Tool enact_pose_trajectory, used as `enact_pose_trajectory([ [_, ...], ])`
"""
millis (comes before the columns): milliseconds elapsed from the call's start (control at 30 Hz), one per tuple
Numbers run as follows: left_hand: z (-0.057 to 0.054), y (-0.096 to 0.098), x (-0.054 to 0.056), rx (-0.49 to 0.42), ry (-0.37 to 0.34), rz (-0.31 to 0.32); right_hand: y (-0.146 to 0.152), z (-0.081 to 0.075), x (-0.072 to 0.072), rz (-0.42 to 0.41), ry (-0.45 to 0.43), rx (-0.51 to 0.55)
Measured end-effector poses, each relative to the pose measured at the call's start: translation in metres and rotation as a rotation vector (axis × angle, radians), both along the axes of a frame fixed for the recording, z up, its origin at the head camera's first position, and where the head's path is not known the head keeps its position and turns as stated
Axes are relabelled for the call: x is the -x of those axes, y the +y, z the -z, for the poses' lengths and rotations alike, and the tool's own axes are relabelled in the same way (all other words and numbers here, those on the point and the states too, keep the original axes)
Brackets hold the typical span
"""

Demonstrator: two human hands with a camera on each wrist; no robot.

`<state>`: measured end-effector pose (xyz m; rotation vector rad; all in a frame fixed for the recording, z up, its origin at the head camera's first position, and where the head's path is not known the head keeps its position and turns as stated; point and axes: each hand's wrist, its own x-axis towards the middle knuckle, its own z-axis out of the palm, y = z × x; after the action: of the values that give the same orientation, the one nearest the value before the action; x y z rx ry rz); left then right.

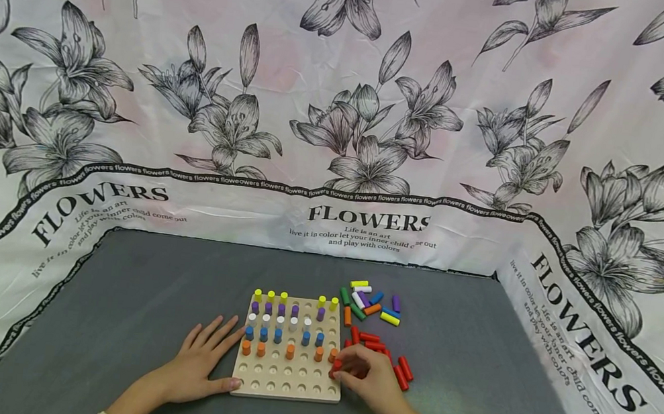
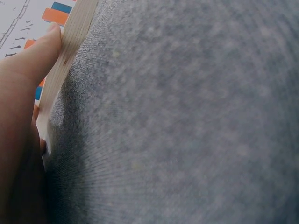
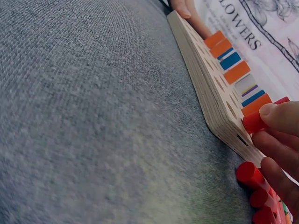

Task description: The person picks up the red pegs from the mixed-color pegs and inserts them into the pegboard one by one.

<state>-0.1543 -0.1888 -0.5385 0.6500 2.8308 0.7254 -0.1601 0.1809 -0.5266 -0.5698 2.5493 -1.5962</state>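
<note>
A light wooden pegboard [image 1: 288, 395] lies on the table, with yellow, purple, white, blue and orange pegs standing in rows from back to front. My left hand [image 1: 198, 363] rests at its left side, fingers spread; the thumb [image 2: 42, 51] touches the board near the front corner. Between thumb and fingers, my right hand [image 1: 377, 384] pinches a red peg [image 3: 253, 122] upright at the right end of the row in front of the orange pegs [image 1: 290, 351]. Whether the peg's lower end sits in the hole, I cannot tell. Round holes show in the two front rows.
Several loose red pegs [image 1: 405, 368] lie right of the board, partly behind my right hand. Farther back is a mixed pile with a green peg [image 1: 345, 296], a blue peg [image 1: 377, 298] and others. Flower-printed cloth [image 1: 360, 227] borders the grey table [image 1: 179, 272].
</note>
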Motion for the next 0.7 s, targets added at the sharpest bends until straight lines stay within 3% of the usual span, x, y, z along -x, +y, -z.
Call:
enact_pose_trajectory([
  [300, 0.014, -0.003, 0.004, -0.015, 0.02, -0.015, -0.008, -0.013, -0.005, 0.033, -0.022, -0.049],
  [700, 0.016, -0.004, 0.004, -0.006, 0.035, -0.015, 0.0, 0.003, 0.001, -0.016, 0.033, -0.002],
])
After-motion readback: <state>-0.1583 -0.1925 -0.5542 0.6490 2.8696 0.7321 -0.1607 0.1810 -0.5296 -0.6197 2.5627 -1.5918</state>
